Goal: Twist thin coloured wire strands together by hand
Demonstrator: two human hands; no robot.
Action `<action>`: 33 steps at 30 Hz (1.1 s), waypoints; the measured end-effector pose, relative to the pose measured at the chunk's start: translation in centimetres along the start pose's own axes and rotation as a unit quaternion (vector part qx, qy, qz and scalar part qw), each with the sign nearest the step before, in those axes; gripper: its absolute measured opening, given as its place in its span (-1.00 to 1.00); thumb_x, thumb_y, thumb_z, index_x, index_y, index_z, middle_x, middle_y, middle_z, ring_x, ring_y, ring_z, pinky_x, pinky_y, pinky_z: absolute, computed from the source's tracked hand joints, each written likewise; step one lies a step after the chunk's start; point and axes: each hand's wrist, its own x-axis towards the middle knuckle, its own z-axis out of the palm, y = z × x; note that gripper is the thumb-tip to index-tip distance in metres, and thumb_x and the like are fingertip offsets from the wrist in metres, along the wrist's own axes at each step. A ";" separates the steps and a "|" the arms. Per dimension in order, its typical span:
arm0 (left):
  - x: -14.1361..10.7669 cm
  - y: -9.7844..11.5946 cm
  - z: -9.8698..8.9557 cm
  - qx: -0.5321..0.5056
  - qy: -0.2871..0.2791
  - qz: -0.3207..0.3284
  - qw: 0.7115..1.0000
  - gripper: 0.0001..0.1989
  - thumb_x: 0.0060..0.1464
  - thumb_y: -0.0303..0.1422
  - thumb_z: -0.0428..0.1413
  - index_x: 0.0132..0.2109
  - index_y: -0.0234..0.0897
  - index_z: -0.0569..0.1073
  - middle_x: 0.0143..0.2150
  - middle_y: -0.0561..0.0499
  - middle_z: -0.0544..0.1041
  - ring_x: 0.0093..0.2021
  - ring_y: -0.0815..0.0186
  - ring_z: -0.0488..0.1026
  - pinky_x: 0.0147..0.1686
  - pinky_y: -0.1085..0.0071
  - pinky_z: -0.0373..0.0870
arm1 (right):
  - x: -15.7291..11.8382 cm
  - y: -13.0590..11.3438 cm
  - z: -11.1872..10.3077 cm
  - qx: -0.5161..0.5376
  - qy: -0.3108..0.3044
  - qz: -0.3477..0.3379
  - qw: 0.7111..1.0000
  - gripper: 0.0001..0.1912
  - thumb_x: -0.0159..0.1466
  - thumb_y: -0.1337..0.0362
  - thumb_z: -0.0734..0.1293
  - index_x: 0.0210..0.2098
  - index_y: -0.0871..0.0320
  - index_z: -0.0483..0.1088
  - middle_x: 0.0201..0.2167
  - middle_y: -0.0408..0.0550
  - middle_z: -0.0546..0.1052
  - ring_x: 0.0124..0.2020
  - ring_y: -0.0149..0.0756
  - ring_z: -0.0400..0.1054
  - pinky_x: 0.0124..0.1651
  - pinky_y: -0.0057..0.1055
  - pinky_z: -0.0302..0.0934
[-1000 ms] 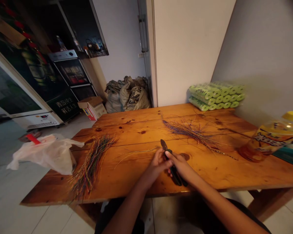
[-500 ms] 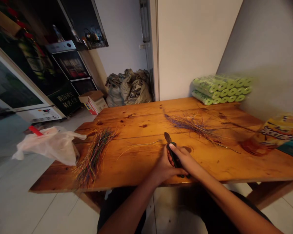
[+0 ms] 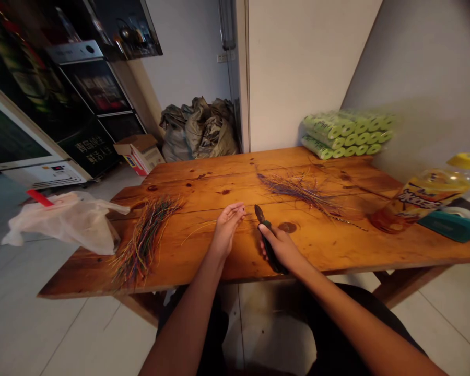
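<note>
My right hand (image 3: 280, 245) is wrapped round dark-handled pliers (image 3: 272, 251), their jaws pointing away from me. To their left, my left hand (image 3: 227, 223) is raised over the table, fingers bent and thumb near the fingertips; whether something small is between them is too small to tell. A thin yellowish wire (image 3: 198, 226) lies beside and partly behind my left hand. A bundle of coloured wires (image 3: 147, 237) rests on the table's left part. Another spread of wires, purple and copper-coloured (image 3: 297, 190), lies beyond the pliers to the right.
On the wooden table (image 3: 219, 183) are a white plastic bag (image 3: 68, 219) at the left, green-wrapped rolls (image 3: 344, 134) at the back, and a tilted-looking drink bottle (image 3: 419, 201) with a teal dispenser (image 3: 454, 224) at the right. Sacks (image 3: 203, 130) and a carton (image 3: 141, 154) stand behind.
My left hand has come away from the pliers and moved left and forward. My right hand still holds the pliers. The whole view has shifted slightly, with the table appearing higher and more leftward.
</note>
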 end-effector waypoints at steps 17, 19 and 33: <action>0.8 -0.2 -0.9 -0.006 0.116 0.074 0.990 -0.66 -0.23 -0.39 0.25 -0.21 -0.30 0.43 -0.40 0.05 0.54 -0.35 0.45 0.46 -0.22 0.48 0.30 | 0.5 -0.4 -0.7 0.089 -0.024 0.063 0.994 -0.59 0.13 -0.08 0.25 -0.38 0.18 0.29 -0.41 -0.02 0.48 -0.52 -0.39 0.36 -0.51 -0.45 0.26; 0.7 -0.2 -0.8 0.002 0.125 0.087 0.988 -0.69 -0.20 -0.39 0.24 -0.22 -0.30 0.41 -0.40 0.05 0.54 -0.34 0.44 0.47 -0.21 0.47 0.30 | 0.2 -0.6 -0.5 0.080 -0.036 0.059 0.994 -0.59 0.13 -0.07 0.26 -0.35 0.18 0.30 -0.36 0.01 0.49 -0.47 -0.36 0.37 -0.48 -0.44 0.27; 0.5 -1.2 -0.7 0.026 0.086 0.080 0.993 -0.88 -0.15 -0.35 0.21 -0.39 -0.29 0.52 -0.39 0.06 0.54 -0.32 0.42 0.45 -0.17 0.46 0.29 | -0.2 -0.8 1.7 0.049 -0.053 0.054 0.996 -0.56 0.11 -0.11 0.24 -0.37 0.19 0.33 -0.41 -0.04 0.46 -0.53 -0.43 0.29 -0.53 -0.46 0.23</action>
